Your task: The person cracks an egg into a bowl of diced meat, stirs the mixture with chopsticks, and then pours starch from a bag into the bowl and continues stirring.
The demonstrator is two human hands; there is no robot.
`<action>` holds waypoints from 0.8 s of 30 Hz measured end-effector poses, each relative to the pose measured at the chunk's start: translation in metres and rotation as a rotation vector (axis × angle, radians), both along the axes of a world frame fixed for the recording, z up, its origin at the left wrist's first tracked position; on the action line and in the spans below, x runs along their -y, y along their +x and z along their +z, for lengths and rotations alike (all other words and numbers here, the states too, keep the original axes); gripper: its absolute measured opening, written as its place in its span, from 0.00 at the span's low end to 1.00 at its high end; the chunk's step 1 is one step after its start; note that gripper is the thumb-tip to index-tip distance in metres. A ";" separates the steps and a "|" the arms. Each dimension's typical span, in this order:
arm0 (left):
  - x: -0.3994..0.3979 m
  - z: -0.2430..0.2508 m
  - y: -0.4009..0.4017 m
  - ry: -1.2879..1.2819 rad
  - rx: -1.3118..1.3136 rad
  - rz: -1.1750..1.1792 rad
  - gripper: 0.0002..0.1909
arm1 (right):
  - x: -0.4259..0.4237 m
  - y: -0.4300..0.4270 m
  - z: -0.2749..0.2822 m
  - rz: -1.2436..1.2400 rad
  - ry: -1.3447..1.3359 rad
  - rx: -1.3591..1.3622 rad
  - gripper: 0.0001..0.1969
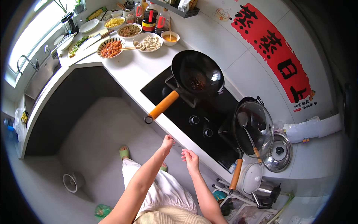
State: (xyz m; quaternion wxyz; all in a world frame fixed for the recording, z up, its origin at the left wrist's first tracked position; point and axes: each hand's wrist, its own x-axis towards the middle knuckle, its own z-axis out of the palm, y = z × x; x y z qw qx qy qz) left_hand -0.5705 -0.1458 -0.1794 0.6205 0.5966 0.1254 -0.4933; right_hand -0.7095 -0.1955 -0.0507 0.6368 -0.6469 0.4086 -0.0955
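My left hand [167, 142] hovers by the counter's front edge, its fingers curled; whether anything is in it cannot be told. To its right, my right hand [191, 159] has loosely bent fingers and shows nothing in its grasp. A black wok [195, 75] stands on the far burner of the black gas hob [179, 109], with a little dark food or sauce at its bottom. Its orange wooden handle [165, 105] sticks out over the counter edge. On the near burner rests a second wok under a glass lid [258, 123], with a metal ladle [249, 134] lying across it.
Bowls of diced red meat [111, 49], dumpling-like pale pieces [148, 43] and beaten egg [170, 38] stand beyond the hob, near sauce bottles [150, 18]. A steel lid [278, 152] and white lidded pot [251, 177] are at the right. A bin [73, 182] stands on the floor.
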 end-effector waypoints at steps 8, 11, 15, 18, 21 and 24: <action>0.010 -0.006 -0.022 -0.157 -0.188 0.342 0.22 | -0.001 -0.043 -0.004 0.072 0.049 -0.021 0.12; 0.005 -0.012 -0.026 -0.246 -0.205 0.380 0.15 | -0.014 -0.045 -0.005 0.099 0.047 -0.043 0.12; -0.030 -0.003 -0.031 -0.179 -0.064 0.329 0.07 | -0.033 -0.051 -0.010 0.162 0.049 -0.085 0.12; -0.074 -0.009 -0.033 -0.112 0.081 0.379 0.10 | -0.051 -0.047 -0.017 0.226 0.047 -0.103 0.12; -0.130 -0.025 -0.028 0.008 0.211 0.412 0.10 | -0.077 -0.038 -0.025 0.300 0.041 -0.133 0.11; -0.171 -0.025 -0.017 0.105 0.284 0.426 0.12 | -0.102 -0.029 -0.034 0.307 0.079 -0.146 0.11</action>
